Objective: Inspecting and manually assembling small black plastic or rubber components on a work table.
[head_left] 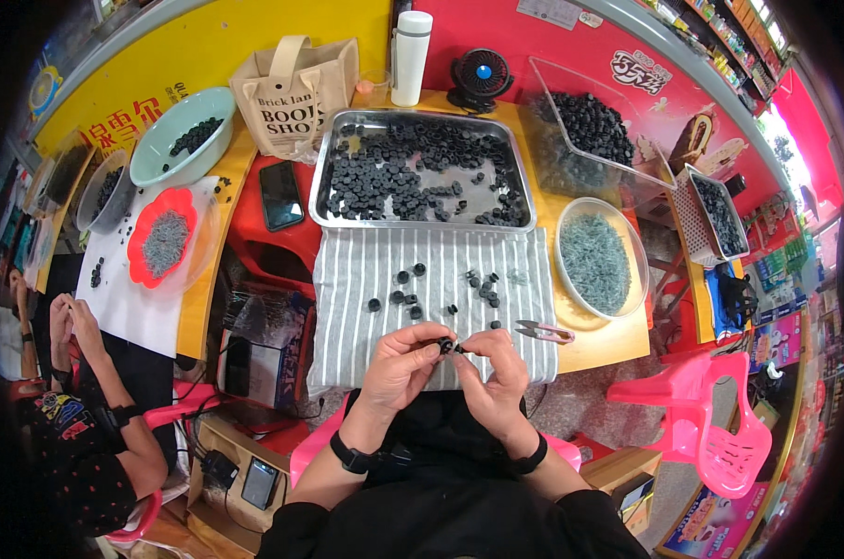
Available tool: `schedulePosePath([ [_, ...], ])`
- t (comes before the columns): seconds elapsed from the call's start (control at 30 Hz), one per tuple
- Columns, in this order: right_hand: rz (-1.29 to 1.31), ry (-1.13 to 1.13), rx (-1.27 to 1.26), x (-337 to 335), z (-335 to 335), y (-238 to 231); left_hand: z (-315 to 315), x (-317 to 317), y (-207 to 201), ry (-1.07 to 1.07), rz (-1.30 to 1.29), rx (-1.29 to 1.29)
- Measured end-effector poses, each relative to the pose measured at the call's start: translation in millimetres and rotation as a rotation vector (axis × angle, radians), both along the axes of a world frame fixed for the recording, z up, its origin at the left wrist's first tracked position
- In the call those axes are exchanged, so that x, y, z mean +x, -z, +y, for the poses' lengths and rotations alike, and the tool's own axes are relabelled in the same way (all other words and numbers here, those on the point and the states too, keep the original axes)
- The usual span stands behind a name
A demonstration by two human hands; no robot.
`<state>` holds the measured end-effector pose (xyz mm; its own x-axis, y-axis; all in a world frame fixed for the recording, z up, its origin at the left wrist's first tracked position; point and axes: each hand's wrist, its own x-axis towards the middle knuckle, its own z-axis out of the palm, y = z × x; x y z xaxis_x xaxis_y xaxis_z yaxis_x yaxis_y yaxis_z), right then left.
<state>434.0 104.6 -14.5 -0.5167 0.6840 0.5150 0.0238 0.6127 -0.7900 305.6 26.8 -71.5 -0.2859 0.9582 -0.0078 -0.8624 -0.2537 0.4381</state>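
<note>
My left hand [405, 365] pinches a small round black part [445, 345] between thumb and fingers. Closed on the other side of it, my right hand [493, 380] grips with thumb and forefinger; its fingertips partly hide the part. Both hands are just over the near edge of a grey-and-white striped cloth [343, 279]. Loose black parts [411, 298] lie on the cloth beyond my fingers, in two loose groups. Right of my right hand are thread snips [545, 332]. A metal tray [524, 216], holding many similar black parts, stands at the cloth's far edge.
At right are a round tub [642, 279] of small translucent pieces and a clear bin [660, 177] of black parts. A phone [280, 196] lies left of the tray. Behind stand a tote bag [287, 93], white bottle [411, 61] and fan [481, 79]. Another person's hands [73, 321] are at left.
</note>
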Motion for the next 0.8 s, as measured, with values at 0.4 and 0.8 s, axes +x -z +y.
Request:
schedulePosePath([
  [0.4,-0.071,0.048,0.284,-6.4,-2.8,0.8,-0.2,-0.4,-2.8,0.005,0.030,-0.019],
  [0.8,-0.043,0.048,0.278,-5.4,-3.5,6.1,-0.6,0.4,1.4,-0.017,0.027,-0.022],
])
